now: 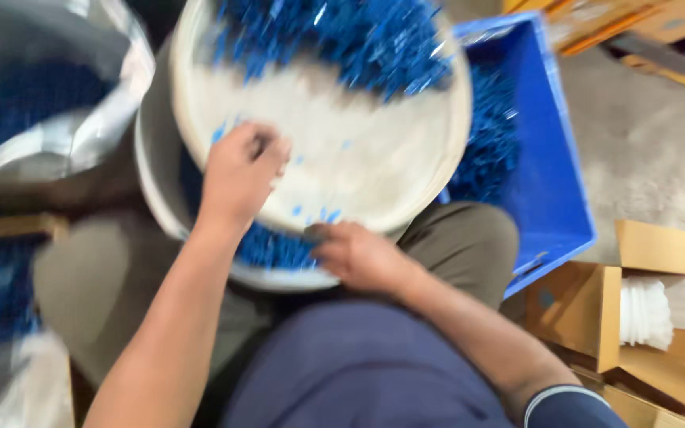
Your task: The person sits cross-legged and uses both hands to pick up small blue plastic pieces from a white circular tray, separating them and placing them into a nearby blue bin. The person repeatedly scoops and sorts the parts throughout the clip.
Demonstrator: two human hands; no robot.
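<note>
**Round tray tilted over a bucket, both hands at its near edge**

We see a pale round tray (342, 150) resting aslant on a white bucket (156, 182) held between the knees. We judge the tilt to be why the small blue pieces (342, 40) bunch along the tray's far rim, leaving the middle bare save for a few strays. More blue pieces show in the bucket below the tray's near edge.

Left hand (239, 170): curled into a loose fist on the tray's near-left part, fingers tucked under. Something dark shows at the knuckles, but motion blur stops us telling whether it holds a piece. The main heap lies well apart from it, across the tray; only stray pieces lie just beside it.

Right hand (354, 254): fingers closed at the tray's near rim, seemingly steadying it. Whether it grips the rim or a piece, we cannot tell.

Around: a blue crate (549, 174) with more blue pieces at right, a silvery bag (81, 119) at upper left, and open cardboard boxes (596, 309) with white stock at lower right.
</note>
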